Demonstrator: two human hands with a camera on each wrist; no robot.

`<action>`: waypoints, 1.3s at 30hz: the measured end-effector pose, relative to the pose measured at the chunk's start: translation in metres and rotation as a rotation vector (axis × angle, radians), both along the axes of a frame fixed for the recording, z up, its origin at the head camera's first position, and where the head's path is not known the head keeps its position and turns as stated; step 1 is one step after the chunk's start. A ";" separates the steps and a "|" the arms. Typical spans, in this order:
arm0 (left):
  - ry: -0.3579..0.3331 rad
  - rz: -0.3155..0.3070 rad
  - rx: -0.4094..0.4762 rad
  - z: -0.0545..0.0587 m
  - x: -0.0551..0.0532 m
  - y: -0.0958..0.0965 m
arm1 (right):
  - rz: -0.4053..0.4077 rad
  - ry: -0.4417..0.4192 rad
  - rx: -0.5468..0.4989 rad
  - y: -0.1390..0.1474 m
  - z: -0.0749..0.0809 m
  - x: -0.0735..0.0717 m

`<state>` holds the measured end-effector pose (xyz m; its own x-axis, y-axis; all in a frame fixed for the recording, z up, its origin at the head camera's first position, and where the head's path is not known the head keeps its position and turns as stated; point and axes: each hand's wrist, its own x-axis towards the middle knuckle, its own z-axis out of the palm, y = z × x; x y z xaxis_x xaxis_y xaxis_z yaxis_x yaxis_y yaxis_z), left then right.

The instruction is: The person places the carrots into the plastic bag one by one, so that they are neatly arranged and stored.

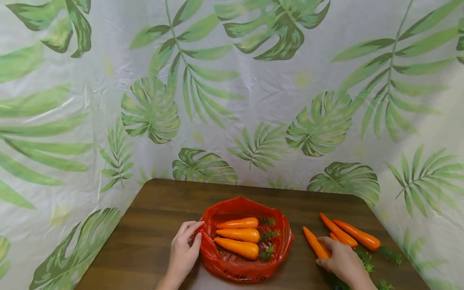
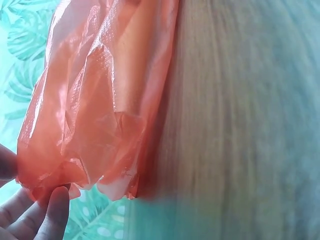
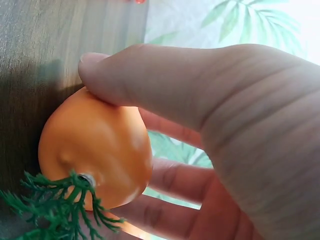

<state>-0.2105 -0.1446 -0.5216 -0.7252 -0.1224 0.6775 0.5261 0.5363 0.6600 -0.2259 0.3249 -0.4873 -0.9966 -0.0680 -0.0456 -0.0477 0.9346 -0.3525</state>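
A red plastic bag (image 1: 246,269) stands on the table with its mouth spread wide. Inside lie three orange carrots (image 1: 237,234) side by side, green tops to the right. My left hand (image 1: 184,246) pinches the bag's left edge between thumb and fingers; in the left wrist view the thin film (image 2: 75,125) hangs from the fingertips. To the right of the bag, my right hand (image 1: 342,257) grips a carrot (image 1: 314,242) with its tip pointing away. In the right wrist view, the thumb presses on the thick end of this carrot (image 3: 100,145), above its green sprig (image 3: 55,200).
More carrots (image 1: 357,235) lie just beyond my right hand, one partly hidden by it. Green tops (image 1: 384,285) show at the lower right. The dark wooden table (image 1: 145,233) has rounded far corners. Behind it hangs a leaf-patterned sheet (image 1: 268,88).
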 end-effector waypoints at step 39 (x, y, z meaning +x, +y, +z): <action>-0.023 -0.001 -0.013 0.002 0.002 0.000 | -0.032 0.059 0.002 -0.003 -0.003 0.003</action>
<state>-0.2087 -0.1447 -0.5198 -0.7405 -0.1133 0.6624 0.5116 0.5441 0.6650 -0.2229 0.3221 -0.4902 -0.9993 -0.0360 0.0137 -0.0385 0.9366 -0.3483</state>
